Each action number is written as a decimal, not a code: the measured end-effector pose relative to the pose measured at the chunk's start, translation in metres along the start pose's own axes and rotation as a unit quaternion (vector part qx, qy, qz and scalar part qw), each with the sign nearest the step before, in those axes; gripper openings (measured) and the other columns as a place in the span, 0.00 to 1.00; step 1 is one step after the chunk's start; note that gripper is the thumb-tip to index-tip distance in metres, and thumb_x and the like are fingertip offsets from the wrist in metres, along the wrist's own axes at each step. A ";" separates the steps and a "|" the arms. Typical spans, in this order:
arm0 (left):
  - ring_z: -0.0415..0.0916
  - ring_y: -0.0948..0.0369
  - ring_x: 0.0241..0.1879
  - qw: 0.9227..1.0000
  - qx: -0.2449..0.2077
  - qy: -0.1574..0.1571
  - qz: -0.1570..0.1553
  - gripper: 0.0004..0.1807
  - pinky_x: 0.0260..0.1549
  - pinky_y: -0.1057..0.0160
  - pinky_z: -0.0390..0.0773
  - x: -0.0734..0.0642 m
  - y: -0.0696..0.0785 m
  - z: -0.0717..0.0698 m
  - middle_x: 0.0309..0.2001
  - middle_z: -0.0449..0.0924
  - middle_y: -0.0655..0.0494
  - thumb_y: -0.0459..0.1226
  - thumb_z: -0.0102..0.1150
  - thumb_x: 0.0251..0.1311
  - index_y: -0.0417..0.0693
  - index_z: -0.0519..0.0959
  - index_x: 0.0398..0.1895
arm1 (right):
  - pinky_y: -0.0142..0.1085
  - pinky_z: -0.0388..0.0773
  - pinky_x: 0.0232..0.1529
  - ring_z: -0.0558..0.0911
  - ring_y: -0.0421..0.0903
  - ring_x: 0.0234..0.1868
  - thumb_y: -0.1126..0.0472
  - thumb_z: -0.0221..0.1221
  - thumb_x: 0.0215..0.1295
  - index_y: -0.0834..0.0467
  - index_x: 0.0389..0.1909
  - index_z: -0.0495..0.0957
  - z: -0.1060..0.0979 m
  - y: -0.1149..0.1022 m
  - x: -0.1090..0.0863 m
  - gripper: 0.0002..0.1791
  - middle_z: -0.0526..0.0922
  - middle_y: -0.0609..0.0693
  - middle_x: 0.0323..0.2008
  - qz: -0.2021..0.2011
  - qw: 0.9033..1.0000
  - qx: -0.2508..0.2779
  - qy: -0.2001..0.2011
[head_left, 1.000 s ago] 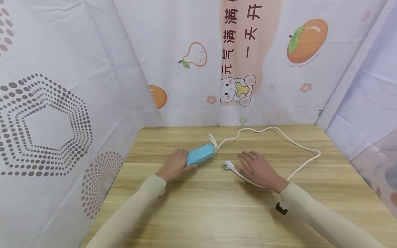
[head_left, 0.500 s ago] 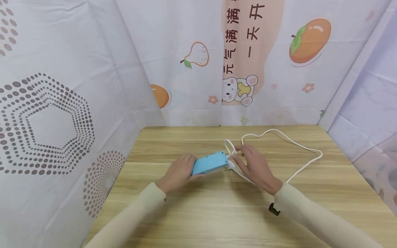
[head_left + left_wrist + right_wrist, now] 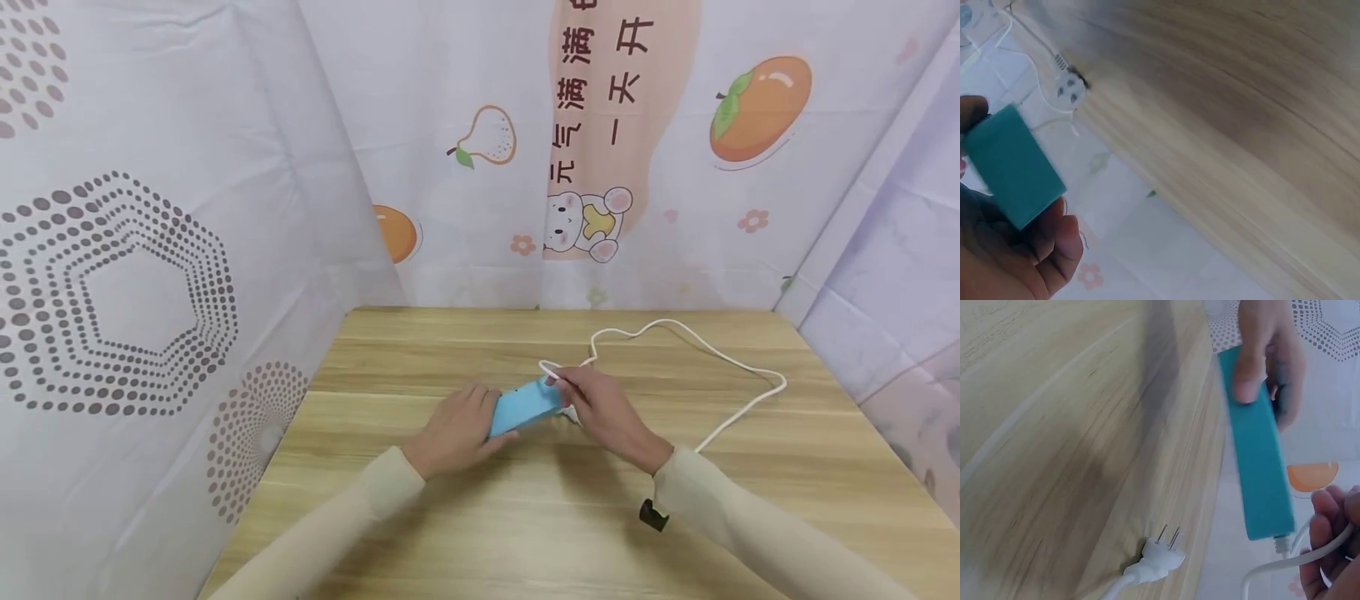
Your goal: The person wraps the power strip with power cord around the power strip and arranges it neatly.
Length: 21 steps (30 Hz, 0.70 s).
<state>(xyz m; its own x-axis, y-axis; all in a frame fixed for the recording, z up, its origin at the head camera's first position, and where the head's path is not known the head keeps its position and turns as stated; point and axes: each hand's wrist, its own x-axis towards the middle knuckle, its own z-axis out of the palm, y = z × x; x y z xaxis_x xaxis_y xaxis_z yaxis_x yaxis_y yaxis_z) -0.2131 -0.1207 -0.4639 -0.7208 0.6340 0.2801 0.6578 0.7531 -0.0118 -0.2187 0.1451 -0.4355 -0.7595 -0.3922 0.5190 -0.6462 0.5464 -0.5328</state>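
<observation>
Head view: left hand (image 3: 457,429) is gripping the blue bar (image 3: 523,407) over the counter (image 3: 510,533), right hand (image 3: 609,417) is pinching its white cord (image 3: 667,322). Left wrist: fingers (image 3: 1067,240) are clamping around the bar. Right wrist: fingers are holding the cord, plug (image 3: 1157,560)'s lying nearby.

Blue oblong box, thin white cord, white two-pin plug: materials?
Blue oblong box: probably hard plastic, satin; crisp edges, even colour.
Thin white cord: likely plastic or rubber, smooth; soft bends.
White two-pin plug: seemingly moulded plastic, matte; rounded contours, metal-looking pins.
</observation>
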 end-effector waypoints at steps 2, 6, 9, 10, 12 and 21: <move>0.72 0.59 0.40 1.000 0.004 -0.001 -0.006 0.34 0.37 0.60 0.78 0.002 0.001 0.002 0.42 0.77 0.51 0.61 0.62 0.64 0.38 0.77 0.51 | 0.36 0.73 0.34 0.74 0.40 0.32 0.70 0.60 0.73 0.61 0.43 0.84 -0.001 -0.003 -0.001 0.06 0.80 0.44 0.30 -0.008 1.000 0.010 -0.007; 0.70 0.61 0.35 0.999 -0.011 -0.013 -0.032 0.34 0.33 0.62 0.76 0.002 0.002 0.003 0.38 0.75 0.53 0.60 0.66 0.61 0.38 0.77 0.50 | 0.34 0.71 0.30 0.71 0.38 0.28 0.68 0.58 0.75 0.58 0.41 0.82 -0.004 -0.007 -0.001 0.05 0.76 0.41 0.27 -0.028 0.999 0.019 -0.030; 0.71 0.62 0.34 0.998 -0.032 -0.010 -0.047 0.34 0.32 0.62 0.76 0.002 0.002 0.003 0.38 0.75 0.53 0.60 0.62 0.66 0.37 0.76 0.53 | 0.34 0.70 0.29 0.70 0.37 0.26 0.65 0.57 0.77 0.55 0.38 0.81 -0.004 -0.008 -0.002 0.06 0.73 0.40 0.24 -0.036 0.998 0.021 -0.038; 0.71 0.61 0.34 0.998 -0.040 -0.006 -0.051 0.33 0.32 0.62 0.76 0.002 0.002 0.002 0.39 0.75 0.53 0.60 0.60 0.68 0.37 0.77 0.53 | 0.34 0.70 0.30 0.69 0.37 0.27 0.65 0.57 0.77 0.55 0.38 0.80 -0.004 -0.008 -0.002 0.06 0.72 0.40 0.24 -0.036 0.998 0.021 -0.038; 0.71 0.61 0.35 0.996 -0.063 0.007 -0.062 0.34 0.33 0.61 0.76 0.004 0.002 0.000 0.39 0.76 0.53 0.61 0.54 0.71 0.37 0.76 0.55 | 0.34 0.69 0.30 0.69 0.37 0.27 0.64 0.57 0.77 0.53 0.36 0.79 -0.004 -0.007 -0.002 0.07 0.72 0.39 0.24 -0.035 0.998 0.018 -0.039; 0.72 0.59 0.37 0.966 -0.224 0.033 -0.125 0.32 0.37 0.56 0.76 0.008 0.003 -0.011 0.42 0.76 0.53 0.58 0.42 0.79 0.38 0.76 0.59 | 0.34 0.71 0.30 0.70 0.36 0.25 0.64 0.59 0.75 0.50 0.32 0.76 -0.003 0.002 -0.004 0.10 0.74 0.43 0.22 -0.026 0.998 -0.001 -0.062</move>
<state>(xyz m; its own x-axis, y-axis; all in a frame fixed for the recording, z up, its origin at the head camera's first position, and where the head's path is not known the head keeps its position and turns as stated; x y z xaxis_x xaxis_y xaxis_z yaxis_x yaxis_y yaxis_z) -0.2144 -0.1153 -0.4507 -0.8631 0.4190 0.2820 0.5050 0.7200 0.4760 -0.2165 0.1497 -0.4368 -0.7280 -0.5089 0.4594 -0.6853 0.5236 -0.5062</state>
